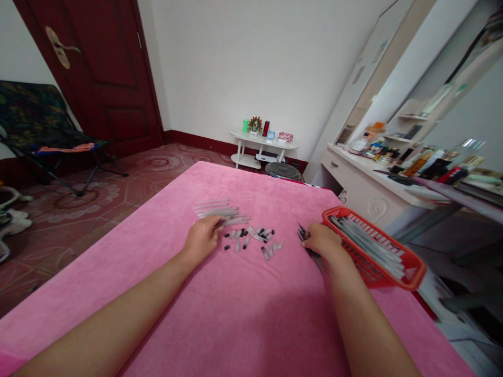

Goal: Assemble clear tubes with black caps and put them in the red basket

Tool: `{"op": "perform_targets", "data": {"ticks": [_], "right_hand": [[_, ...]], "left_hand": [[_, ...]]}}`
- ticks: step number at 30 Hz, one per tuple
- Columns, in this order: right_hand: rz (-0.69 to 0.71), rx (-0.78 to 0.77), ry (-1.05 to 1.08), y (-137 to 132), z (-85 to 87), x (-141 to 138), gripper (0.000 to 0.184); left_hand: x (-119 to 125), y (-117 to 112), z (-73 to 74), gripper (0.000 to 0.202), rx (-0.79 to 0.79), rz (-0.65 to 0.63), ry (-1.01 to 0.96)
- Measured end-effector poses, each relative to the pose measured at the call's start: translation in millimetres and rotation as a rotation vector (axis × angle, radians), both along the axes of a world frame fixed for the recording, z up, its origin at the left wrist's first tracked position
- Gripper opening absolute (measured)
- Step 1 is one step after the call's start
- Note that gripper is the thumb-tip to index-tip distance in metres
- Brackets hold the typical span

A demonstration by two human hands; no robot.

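My left hand point(202, 238) rests on the pink cloth with its fingers curled in, at the near end of a row of clear pen barrels point(220, 210). Whatever its fingertips hold is hidden. Small pen caps point(255, 235), clear and black, lie scattered between my hands. On the right, my right hand point(324, 241) is closed round a small bunch of thin, dark-tipped sticks point(302, 233) that look like pen refills; they are slightly blurred. This hand is beside a red plastic basket point(414, 280), which holds many long greyish pen-like sticks point(371, 241).
The pink-covered table point(251, 314) extends toward me. Beyond its right edge stands a white dressing table point(365, 183) crowded with bottles. A low white stand point(263, 139) with small items is by the far wall, and a folding chair point(58, 131) is at left.
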State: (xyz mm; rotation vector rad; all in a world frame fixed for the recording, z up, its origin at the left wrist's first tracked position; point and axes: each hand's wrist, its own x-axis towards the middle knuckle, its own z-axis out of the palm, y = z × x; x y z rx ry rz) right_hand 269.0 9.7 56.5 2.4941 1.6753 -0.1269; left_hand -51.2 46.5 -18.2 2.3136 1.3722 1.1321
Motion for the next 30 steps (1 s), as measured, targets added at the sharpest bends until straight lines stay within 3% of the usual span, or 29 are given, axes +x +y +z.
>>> {"op": "perform_targets", "data": {"ticks": [7,14,17,23,30], "right_hand": [[0.034,-0.034,-0.013,2,0.4,-5,0.027],[0.479,0.22,0.448,-4,18.2,-37,0.02],[0.592,0.286,0.561,-9,20.4,-53,0.021],[0.659,0.339,0.579,-14,17.0,-69,0.022],[0.684,0.334,0.459,-19,20.8,-77,0.024]], "left_hand": [[1,-1,-0.6,0.024,0.043,-0.042,-0.018],[1,-1,1.2,0.025,0.081,-0.067,-0.008],[1,0,-0.8,0.026,0.091,-0.074,-0.013],[1,-1,-1.3,0.029,0.105,-0.083,0.029],[3,-4,4.3,0.025,0.127,-0.132,0.092]]}}
